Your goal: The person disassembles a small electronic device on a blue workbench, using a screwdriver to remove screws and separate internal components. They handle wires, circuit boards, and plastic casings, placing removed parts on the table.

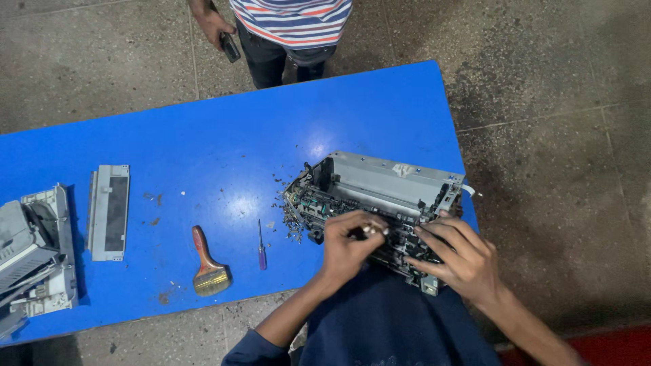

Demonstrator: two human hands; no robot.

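The left hand's [346, 247] fingers [363, 224] pinch narrowly around a small pale part, too small to tell, over the stripped printer chassis [376, 196]. The right hand [461, 257] lies with fingers spread wide on the chassis's near right edge, holding nothing I can tell. The chassis sits at the blue counter's [203, 135] right end amid dark debris. Leftward lie a purple-handled screwdriver [261, 247], a wooden brush [207, 264], a grey panel [108, 211] and grey casing parts [34, 257]. Another person [291, 30] stands beyond the counter.

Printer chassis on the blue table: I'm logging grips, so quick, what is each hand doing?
Left hand: fingers pinched on something small and pale at the printer chassis.
Right hand: open, fingers spread on the chassis.
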